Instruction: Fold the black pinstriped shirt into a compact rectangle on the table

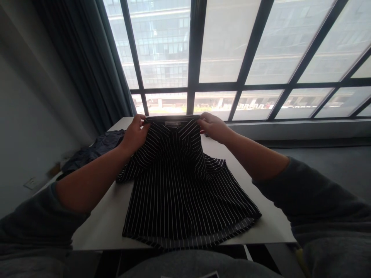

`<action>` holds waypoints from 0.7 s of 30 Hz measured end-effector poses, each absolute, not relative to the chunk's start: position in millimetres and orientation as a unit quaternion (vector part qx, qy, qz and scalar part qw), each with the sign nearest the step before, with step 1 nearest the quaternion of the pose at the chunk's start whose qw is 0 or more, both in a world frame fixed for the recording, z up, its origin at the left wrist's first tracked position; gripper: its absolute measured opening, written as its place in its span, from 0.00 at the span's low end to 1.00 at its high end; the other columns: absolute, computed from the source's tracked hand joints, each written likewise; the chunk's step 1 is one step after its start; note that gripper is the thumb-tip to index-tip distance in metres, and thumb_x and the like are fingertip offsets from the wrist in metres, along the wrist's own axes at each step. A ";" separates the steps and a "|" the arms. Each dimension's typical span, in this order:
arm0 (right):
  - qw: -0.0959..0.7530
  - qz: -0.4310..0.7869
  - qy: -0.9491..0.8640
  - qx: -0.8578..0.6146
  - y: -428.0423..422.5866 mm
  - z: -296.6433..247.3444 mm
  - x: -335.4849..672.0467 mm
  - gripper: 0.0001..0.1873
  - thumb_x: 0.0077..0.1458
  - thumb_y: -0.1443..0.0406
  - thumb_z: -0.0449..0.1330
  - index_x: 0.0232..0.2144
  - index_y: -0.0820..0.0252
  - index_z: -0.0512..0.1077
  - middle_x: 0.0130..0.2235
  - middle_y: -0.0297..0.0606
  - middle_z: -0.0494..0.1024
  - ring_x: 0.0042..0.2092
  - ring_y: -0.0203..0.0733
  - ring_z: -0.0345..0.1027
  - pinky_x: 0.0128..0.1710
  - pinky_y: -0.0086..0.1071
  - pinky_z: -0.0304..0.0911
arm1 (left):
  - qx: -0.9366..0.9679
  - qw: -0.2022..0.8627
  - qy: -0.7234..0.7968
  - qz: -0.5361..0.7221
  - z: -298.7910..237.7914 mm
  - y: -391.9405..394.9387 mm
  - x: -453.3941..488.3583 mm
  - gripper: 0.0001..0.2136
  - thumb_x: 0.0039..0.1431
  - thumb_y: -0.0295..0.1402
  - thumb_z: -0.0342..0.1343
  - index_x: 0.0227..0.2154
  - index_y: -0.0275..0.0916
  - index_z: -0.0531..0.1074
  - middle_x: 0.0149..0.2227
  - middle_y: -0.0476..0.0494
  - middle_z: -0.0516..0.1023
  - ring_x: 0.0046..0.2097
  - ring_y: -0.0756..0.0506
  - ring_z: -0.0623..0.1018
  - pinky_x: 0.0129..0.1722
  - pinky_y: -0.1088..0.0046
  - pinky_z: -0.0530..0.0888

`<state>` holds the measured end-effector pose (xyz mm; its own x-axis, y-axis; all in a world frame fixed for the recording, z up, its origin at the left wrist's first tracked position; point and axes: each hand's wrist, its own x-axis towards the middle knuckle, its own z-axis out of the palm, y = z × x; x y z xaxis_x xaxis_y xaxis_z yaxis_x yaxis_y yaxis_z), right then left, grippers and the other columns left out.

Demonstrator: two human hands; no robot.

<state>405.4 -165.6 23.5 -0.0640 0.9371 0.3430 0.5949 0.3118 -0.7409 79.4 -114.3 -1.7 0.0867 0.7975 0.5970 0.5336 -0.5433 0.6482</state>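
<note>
A black shirt (179,189) with thin white stripes is spread on the white table, its hem towards me and hanging slightly over the near edge. Its collar end is lifted off the table between my two hands. My left hand (136,131) pinches the left shoulder by the neckline. Opposite it, my right hand (213,125) grips the right shoulder the same way. A pale label shows inside the neck. Both short sleeves droop at the sides, and the upper part of the shirt sags in folds.
Dark crumpled clothing (101,146) lies on the table's left side. Bare tabletop (272,227) shows at the near right corner. Beyond the table stand a large framed window (226,42) and a dark curtain (84,58). A wall socket (30,183) is at the left.
</note>
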 end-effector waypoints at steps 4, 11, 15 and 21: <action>0.465 0.351 -0.576 -0.573 -156.9 -1.4 387.8 0.06 0.70 0.63 0.52 0.40 0.57 0.65 0.33 0.38 0.72 0.31 0.40 0.66 0.31 0.33 0.66 | 0.736 0.049 0.474 0.480 -9.4 -119.8 89.8 0.14 0.70 0.42 0.53 0.54 0.44 0.68 0.38 0.46 0.79 0.39 0.41 0.81 0.43 0.63 0.75; 0.463 0.113 -0.665 -0.575 -158.1 -29.1 398.1 0.09 0.70 0.58 0.50 0.46 0.55 0.64 0.32 0.36 0.70 0.35 0.44 0.65 0.39 0.36 0.62 | 0.785 0.001 0.490 0.379 -10.3 -126.7 81.9 0.18 0.67 0.51 0.54 0.43 0.40 0.75 0.35 0.43 0.80 0.37 0.41 0.79 0.40 0.66 0.72; 0.400 0.053 -0.720 -0.564 -163.5 -31.0 410.3 0.13 0.72 0.55 0.47 0.50 0.54 0.63 0.31 0.36 0.72 0.32 0.45 0.65 0.37 0.37 0.59 | 0.812 -0.031 0.466 0.349 -13.8 -124.9 74.3 0.20 0.69 0.54 0.52 0.44 0.41 0.75 0.36 0.44 0.81 0.37 0.41 0.79 0.40 0.67 0.71; 0.321 -0.003 -0.755 -0.572 -74.1 -20.2 406.3 0.21 0.75 0.52 0.44 0.58 0.58 0.63 0.38 0.44 0.77 0.39 0.50 0.71 0.44 0.41 0.64 | 0.816 -0.100 0.490 0.290 -14.0 -38.2 95.7 0.21 0.73 0.50 0.47 0.51 0.39 0.74 0.41 0.36 0.81 0.45 0.34 0.79 0.45 0.60 0.71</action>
